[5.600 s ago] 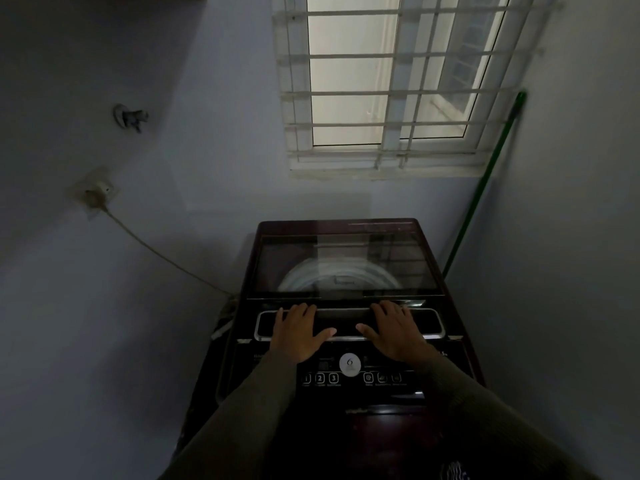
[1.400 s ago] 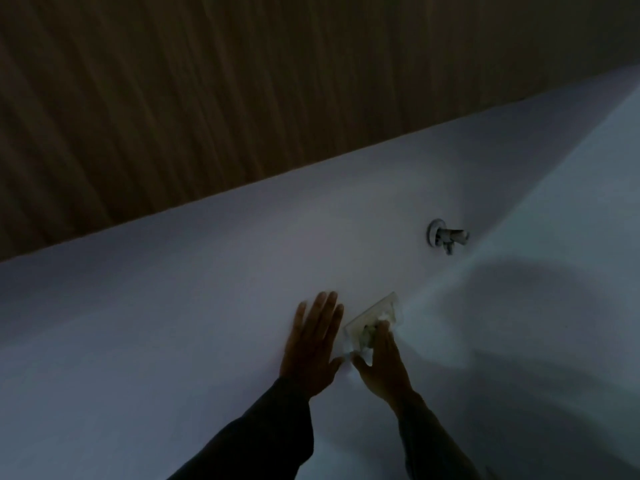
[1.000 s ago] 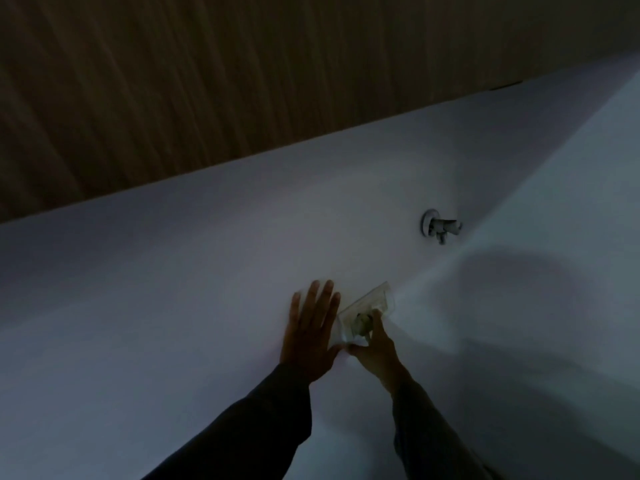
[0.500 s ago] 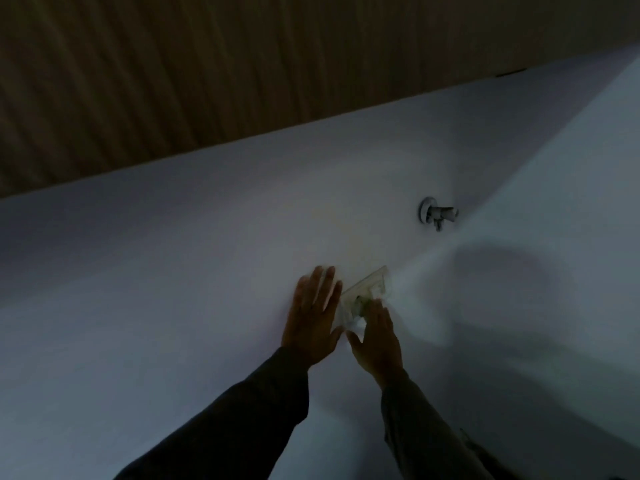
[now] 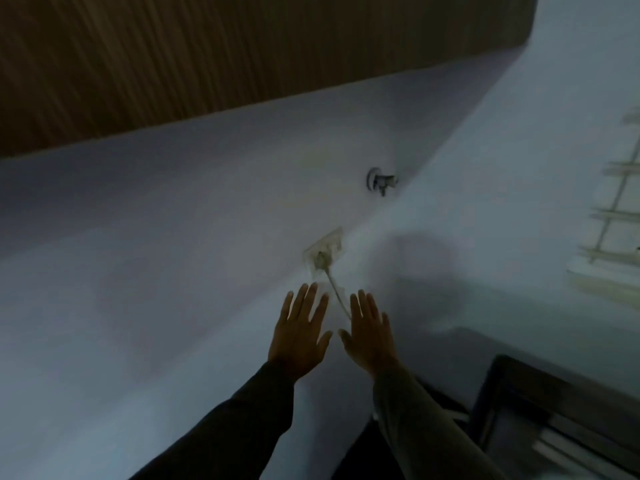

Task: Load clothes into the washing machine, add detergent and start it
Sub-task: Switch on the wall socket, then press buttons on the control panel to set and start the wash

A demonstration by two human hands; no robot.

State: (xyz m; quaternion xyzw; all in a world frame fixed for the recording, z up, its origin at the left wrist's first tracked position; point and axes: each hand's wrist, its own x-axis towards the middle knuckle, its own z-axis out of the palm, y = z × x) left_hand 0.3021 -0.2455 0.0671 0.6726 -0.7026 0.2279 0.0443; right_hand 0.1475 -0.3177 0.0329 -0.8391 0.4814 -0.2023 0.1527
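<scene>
Left hand [image 5: 299, 336], right hand [image 5: 369, 332]: both flat, fingers spread, holding nothing. Socket [image 5: 330, 242] at 12 o'clock, cord [image 5: 336, 289] running down between them. Washer [image 5: 512, 386] at 4 o'clock, corner only. Risk: hand snags cord, plug [image 5: 320, 259] loosens, washer won't start.

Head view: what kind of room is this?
Probably a home laundry corner: a washing machine at lower right, a wall socket with a cord plugged in, and a water tap above it.

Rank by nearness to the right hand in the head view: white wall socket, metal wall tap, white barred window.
1. White wall socket, just above the right hand.
2. Metal wall tap, higher up.
3. White barred window, far right.
</scene>
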